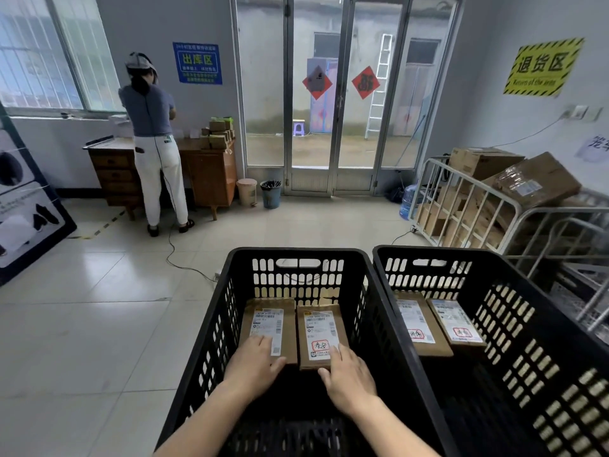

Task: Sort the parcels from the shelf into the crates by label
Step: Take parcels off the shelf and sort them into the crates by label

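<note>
Head view: left hand [253, 364] touches left parcel [267, 308]; right hand [349, 377], right parcel [320, 319].

- Left crate [214, 324] – black plastic, slotted walls, handle cut-out in far end; on the floor, just beside right crate [510, 324], same build.
- 1st parcel [267, 313] – brown, flat in left crate, white label up; near end hidden.
- 2nd parcel [321, 328] – brown, flat, just right of 1st; label w/ red-framed handwritten mark.
- 3rd parcel [418, 324] & 4th parcel [456, 321] – brown, flat in right crate, side by side, slightly angled, labels up, each w/ red-framed mark at near end.
</note>
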Action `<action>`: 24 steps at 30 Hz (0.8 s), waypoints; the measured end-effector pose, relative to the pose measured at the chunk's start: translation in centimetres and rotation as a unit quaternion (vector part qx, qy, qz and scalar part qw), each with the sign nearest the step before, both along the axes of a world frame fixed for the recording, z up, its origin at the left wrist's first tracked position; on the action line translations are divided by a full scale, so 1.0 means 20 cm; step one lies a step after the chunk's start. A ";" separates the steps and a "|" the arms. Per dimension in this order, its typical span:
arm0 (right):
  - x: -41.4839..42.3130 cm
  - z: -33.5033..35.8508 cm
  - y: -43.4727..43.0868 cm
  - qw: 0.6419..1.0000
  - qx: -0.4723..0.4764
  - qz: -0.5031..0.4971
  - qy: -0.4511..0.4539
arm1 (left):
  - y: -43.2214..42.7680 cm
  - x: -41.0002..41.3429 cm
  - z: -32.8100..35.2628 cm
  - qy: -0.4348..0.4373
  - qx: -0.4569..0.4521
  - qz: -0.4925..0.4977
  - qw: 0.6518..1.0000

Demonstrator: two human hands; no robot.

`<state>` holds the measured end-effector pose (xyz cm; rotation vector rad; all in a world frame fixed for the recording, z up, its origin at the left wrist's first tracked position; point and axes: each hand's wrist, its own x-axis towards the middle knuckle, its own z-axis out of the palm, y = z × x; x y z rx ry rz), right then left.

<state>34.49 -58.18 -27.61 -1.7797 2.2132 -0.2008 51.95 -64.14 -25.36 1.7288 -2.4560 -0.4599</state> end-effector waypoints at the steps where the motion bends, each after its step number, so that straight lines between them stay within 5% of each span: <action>1: 0.00 0.02 0.03 1.000 -0.001 -0.003 0.003 | 0.03 0.01 0.02 0.001 -0.006 -0.002 1.000; 24: 0.25 0.47 1.11 0.979 -0.143 -0.127 0.068 | 0.91 0.20 0.36 0.079 -0.104 -0.156 0.979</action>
